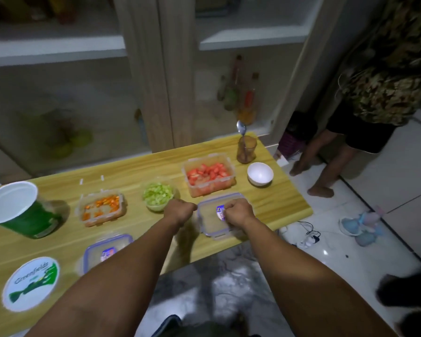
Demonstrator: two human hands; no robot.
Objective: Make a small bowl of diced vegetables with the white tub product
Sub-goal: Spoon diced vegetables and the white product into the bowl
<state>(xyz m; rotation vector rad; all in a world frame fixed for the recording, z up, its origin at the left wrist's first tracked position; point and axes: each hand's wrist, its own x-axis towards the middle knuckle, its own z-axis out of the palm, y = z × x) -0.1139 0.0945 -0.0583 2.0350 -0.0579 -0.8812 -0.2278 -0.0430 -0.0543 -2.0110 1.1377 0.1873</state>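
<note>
My left hand (180, 210) and my right hand (238, 212) are both curled on a clear lid with a purple rim (210, 227) lying near the table's front edge. Behind it stands an open clear box of diced red tomato (208, 177). To the left are a clear bowl of diced green vegetable (159, 195) and an open box of diced carrot (102, 207). The small white bowl (260, 173) sits at the far right, with nothing visible in it. The open green-walled white tub (12, 205) stands at the far left, its round lid (31, 283) lying in front.
A brown cup (246, 149) holding a spoon stands behind the white bowl. A second clear lid (107, 251) lies by my left forearm. A person's legs (323, 171) stand right of the wooden table (277, 207). A toy and cables lie on the tiled floor.
</note>
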